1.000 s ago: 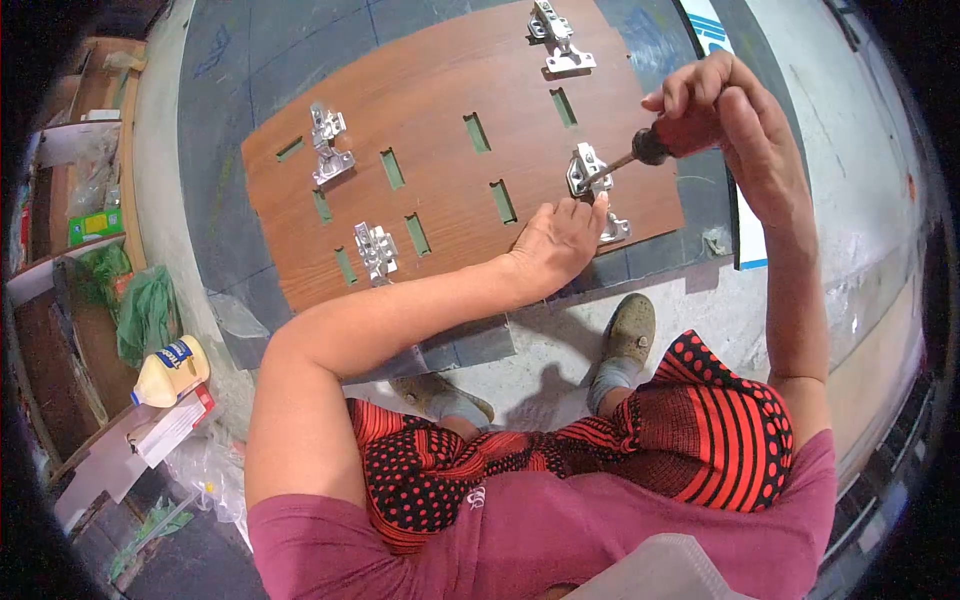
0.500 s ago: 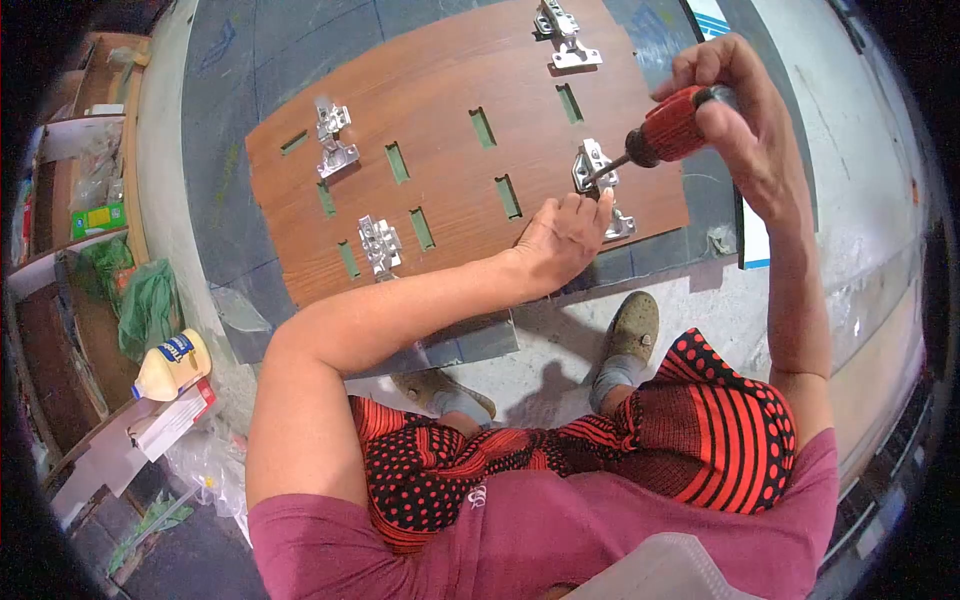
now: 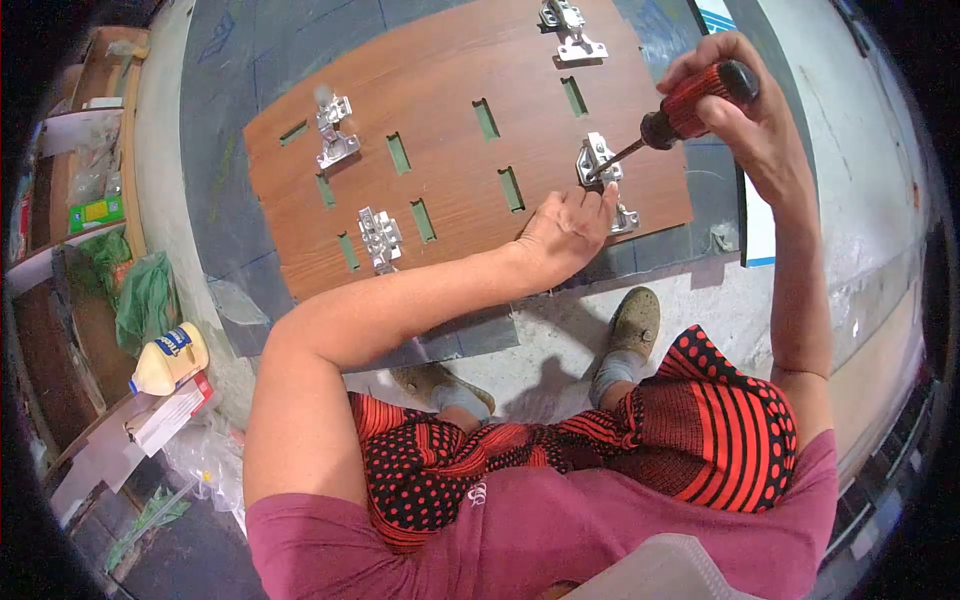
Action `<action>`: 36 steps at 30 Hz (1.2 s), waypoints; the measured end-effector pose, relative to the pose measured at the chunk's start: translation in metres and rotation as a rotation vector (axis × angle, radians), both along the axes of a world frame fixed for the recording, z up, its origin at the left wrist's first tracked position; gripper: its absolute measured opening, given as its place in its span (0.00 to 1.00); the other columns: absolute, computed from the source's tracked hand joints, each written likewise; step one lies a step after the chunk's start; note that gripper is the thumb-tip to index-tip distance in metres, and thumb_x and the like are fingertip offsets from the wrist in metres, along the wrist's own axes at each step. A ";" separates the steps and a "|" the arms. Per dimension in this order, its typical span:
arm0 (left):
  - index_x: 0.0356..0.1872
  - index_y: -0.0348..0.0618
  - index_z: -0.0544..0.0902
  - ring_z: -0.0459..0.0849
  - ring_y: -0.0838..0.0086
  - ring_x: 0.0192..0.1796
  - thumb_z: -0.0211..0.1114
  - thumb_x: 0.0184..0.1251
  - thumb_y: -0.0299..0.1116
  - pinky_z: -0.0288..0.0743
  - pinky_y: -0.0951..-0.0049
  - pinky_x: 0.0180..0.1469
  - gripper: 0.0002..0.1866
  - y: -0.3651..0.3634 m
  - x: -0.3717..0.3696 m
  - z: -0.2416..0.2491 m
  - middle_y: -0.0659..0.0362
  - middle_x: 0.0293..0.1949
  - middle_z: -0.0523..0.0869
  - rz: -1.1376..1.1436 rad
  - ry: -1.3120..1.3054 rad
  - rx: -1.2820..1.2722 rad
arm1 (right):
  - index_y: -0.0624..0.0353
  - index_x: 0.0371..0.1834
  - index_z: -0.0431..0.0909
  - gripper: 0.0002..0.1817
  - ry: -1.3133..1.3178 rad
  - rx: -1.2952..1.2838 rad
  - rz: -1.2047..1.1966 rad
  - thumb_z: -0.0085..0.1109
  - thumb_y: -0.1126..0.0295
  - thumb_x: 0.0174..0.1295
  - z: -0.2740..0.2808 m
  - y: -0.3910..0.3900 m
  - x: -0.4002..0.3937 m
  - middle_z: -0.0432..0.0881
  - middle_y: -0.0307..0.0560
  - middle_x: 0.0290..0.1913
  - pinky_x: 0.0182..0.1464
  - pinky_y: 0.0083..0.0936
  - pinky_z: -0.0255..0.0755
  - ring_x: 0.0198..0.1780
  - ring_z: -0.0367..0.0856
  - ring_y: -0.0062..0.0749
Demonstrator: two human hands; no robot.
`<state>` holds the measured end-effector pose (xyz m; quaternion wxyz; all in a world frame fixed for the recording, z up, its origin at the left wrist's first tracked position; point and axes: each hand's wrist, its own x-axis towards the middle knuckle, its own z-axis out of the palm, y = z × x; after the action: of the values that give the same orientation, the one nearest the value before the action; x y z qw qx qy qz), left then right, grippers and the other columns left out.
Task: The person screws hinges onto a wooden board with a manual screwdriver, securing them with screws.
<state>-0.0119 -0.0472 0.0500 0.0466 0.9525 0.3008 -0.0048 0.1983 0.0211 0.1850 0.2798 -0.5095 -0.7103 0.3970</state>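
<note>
A brown wooden board (image 3: 450,150) with several green-filled slots lies on a dark sheet. My right hand (image 3: 735,115) grips a screwdriver (image 3: 690,103) by its red and black handle, and its tip touches the metal hinge (image 3: 597,157) at the board's right side. Against that hinge's lower left edge, my left hand (image 3: 567,230) has its fingers pressed together; whatever they may hold is hidden. Other metal hinges stand on the board: one at the top right (image 3: 573,32), one at the upper left (image 3: 336,130), one at the lower left (image 3: 380,240).
At the left are wooden shelves (image 3: 130,150) with a green plastic bag (image 3: 147,305). A bottle with a blue label (image 3: 168,360) lies near a white and red box (image 3: 172,415). My shoes (image 3: 635,325) are on the floor below the board.
The screwdriver handle has tilted, so its black end shows more, and my right hand's fingers have shifted around it. My left hand stays at the hinge. The view has moved slightly.
</note>
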 end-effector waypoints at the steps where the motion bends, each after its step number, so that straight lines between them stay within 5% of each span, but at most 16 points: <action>1: 0.62 0.29 0.64 0.77 0.67 0.43 0.63 0.57 0.45 0.74 0.69 0.40 0.37 0.001 -0.002 -0.004 0.55 0.38 0.76 -0.005 -0.069 0.015 | 0.57 0.55 0.70 0.32 0.161 0.043 0.086 0.61 0.45 0.57 -0.001 -0.001 -0.002 0.78 0.51 0.50 0.52 0.37 0.77 0.56 0.77 0.38; 4: 0.63 0.29 0.64 0.76 0.68 0.43 0.63 0.58 0.45 0.73 0.70 0.38 0.37 0.000 0.000 -0.008 0.56 0.38 0.76 0.011 -0.107 0.021 | 0.58 0.62 0.65 0.35 0.358 -0.029 0.211 0.63 0.50 0.57 0.011 -0.011 -0.007 0.75 0.54 0.55 0.59 0.34 0.72 0.59 0.75 0.38; 6: 0.63 0.29 0.64 0.76 0.68 0.43 0.62 0.58 0.45 0.73 0.70 0.38 0.37 -0.001 0.001 -0.008 0.56 0.38 0.76 0.028 -0.077 0.011 | 0.60 0.58 0.67 0.25 0.419 -0.111 0.318 0.62 0.62 0.61 0.012 -0.012 -0.005 0.76 0.45 0.53 0.52 0.28 0.72 0.49 0.78 0.29; 7: 0.63 0.29 0.64 0.76 0.69 0.43 0.62 0.59 0.45 0.73 0.71 0.39 0.36 -0.002 0.001 -0.008 0.56 0.38 0.76 0.020 -0.057 0.034 | 0.58 0.58 0.68 0.34 0.245 -0.239 0.216 0.67 0.51 0.53 0.021 -0.011 -0.005 0.73 0.55 0.58 0.60 0.33 0.70 0.60 0.73 0.39; 8: 0.63 0.29 0.64 0.76 0.69 0.43 0.61 0.60 0.45 0.73 0.71 0.40 0.36 -0.003 0.001 -0.008 0.56 0.38 0.76 0.011 -0.036 0.057 | 0.58 0.58 0.68 0.34 0.245 -0.240 0.215 0.67 0.51 0.53 0.020 -0.010 -0.004 0.73 0.55 0.58 0.60 0.33 0.70 0.60 0.73 0.39; 10: 0.63 0.30 0.64 0.76 0.69 0.42 0.61 0.60 0.45 0.73 0.71 0.40 0.36 -0.002 0.001 -0.009 0.56 0.38 0.76 0.000 -0.036 0.049 | 0.58 0.57 0.68 0.33 -0.112 0.093 0.089 0.67 0.51 0.53 0.013 -0.007 -0.001 0.71 0.55 0.60 0.61 0.34 0.69 0.61 0.72 0.39; 11: 0.63 0.30 0.64 0.76 0.70 0.42 0.62 0.59 0.45 0.73 0.71 0.40 0.36 -0.002 0.001 -0.009 0.57 0.38 0.76 -0.008 -0.035 0.040 | 0.61 0.55 0.68 0.28 0.025 0.105 0.158 0.68 0.60 0.55 0.008 -0.005 0.000 0.76 0.42 0.53 0.57 0.25 0.69 0.53 0.75 0.28; 14: 0.63 0.30 0.65 0.75 0.72 0.40 0.62 0.59 0.46 0.72 0.72 0.38 0.36 -0.002 -0.001 -0.007 0.58 0.37 0.75 0.014 -0.077 0.122 | 0.60 0.50 0.69 0.26 0.424 -0.142 0.229 0.70 0.60 0.53 0.012 -0.017 -0.017 0.76 0.39 0.48 0.57 0.25 0.68 0.52 0.74 0.27; 16: 0.63 0.30 0.65 0.76 0.72 0.40 0.62 0.59 0.46 0.73 0.72 0.38 0.36 -0.002 0.000 -0.007 0.58 0.37 0.76 0.017 -0.053 0.094 | 0.60 0.52 0.69 0.30 0.433 -0.304 0.180 0.72 0.59 0.51 0.007 -0.016 -0.015 0.75 0.38 0.45 0.56 0.24 0.68 0.50 0.74 0.25; 18: 0.63 0.30 0.65 0.76 0.72 0.41 0.62 0.59 0.46 0.73 0.72 0.38 0.36 -0.002 0.001 -0.007 0.58 0.37 0.76 0.017 -0.031 0.066 | 0.60 0.59 0.67 0.35 0.239 -0.093 0.290 0.72 0.59 0.50 0.002 -0.014 -0.017 0.75 0.40 0.45 0.57 0.25 0.67 0.50 0.74 0.25; 20: 0.61 0.31 0.68 0.76 0.73 0.38 0.53 0.61 0.31 0.70 0.76 0.33 0.26 -0.001 0.002 -0.006 0.58 0.35 0.78 0.015 -0.081 0.082 | 0.59 0.63 0.65 0.38 0.145 -0.068 0.224 0.72 0.61 0.48 0.004 -0.014 -0.022 0.74 0.41 0.45 0.56 0.24 0.66 0.50 0.74 0.26; 23: 0.61 0.30 0.68 0.76 0.74 0.38 0.53 0.61 0.32 0.70 0.76 0.34 0.26 -0.001 0.000 -0.004 0.59 0.34 0.78 0.001 -0.065 0.112 | 0.59 0.59 0.68 0.35 0.336 -0.161 0.279 0.72 0.67 0.46 0.001 -0.016 -0.022 0.75 0.41 0.47 0.58 0.22 0.65 0.52 0.72 0.25; 26: 0.61 0.29 0.68 0.76 0.73 0.38 0.53 0.61 0.32 0.70 0.75 0.34 0.27 0.001 -0.003 -0.006 0.58 0.34 0.78 -0.041 -0.080 0.142 | 0.59 0.56 0.70 0.32 0.247 -0.294 0.426 0.72 0.69 0.45 -0.002 -0.018 -0.018 0.75 0.40 0.48 0.58 0.22 0.65 0.53 0.72 0.25; 27: 0.61 0.29 0.68 0.76 0.73 0.38 0.53 0.61 0.32 0.70 0.75 0.34 0.27 0.000 -0.003 -0.009 0.58 0.34 0.78 -0.040 -0.082 0.139 | 0.60 0.53 0.72 0.30 0.172 -0.098 0.515 0.71 0.73 0.43 -0.006 -0.019 -0.021 0.75 0.38 0.47 0.55 0.21 0.67 0.49 0.73 0.24; 30: 0.61 0.28 0.68 0.76 0.73 0.38 0.53 0.61 0.32 0.70 0.75 0.35 0.27 0.000 -0.002 -0.010 0.58 0.34 0.78 -0.024 -0.151 0.144 | 0.59 0.53 0.71 0.30 0.222 -0.175 0.332 0.71 0.74 0.44 -0.009 -0.022 -0.028 0.74 0.37 0.46 0.54 0.23 0.67 0.47 0.73 0.24; 36: 0.60 0.29 0.69 0.77 0.73 0.38 0.53 0.60 0.32 0.70 0.75 0.34 0.26 0.001 -0.004 -0.007 0.58 0.34 0.78 -0.012 -0.137 0.092 | 0.56 0.65 0.64 0.42 0.451 -0.345 0.410 0.74 0.65 0.44 -0.005 -0.019 -0.019 0.73 0.43 0.51 0.59 0.28 0.64 0.53 0.71 0.28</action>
<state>-0.0157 -0.0464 0.0434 0.0234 0.9536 0.2909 0.0738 0.1789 0.0021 0.1801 0.2536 -0.2955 -0.6406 0.6618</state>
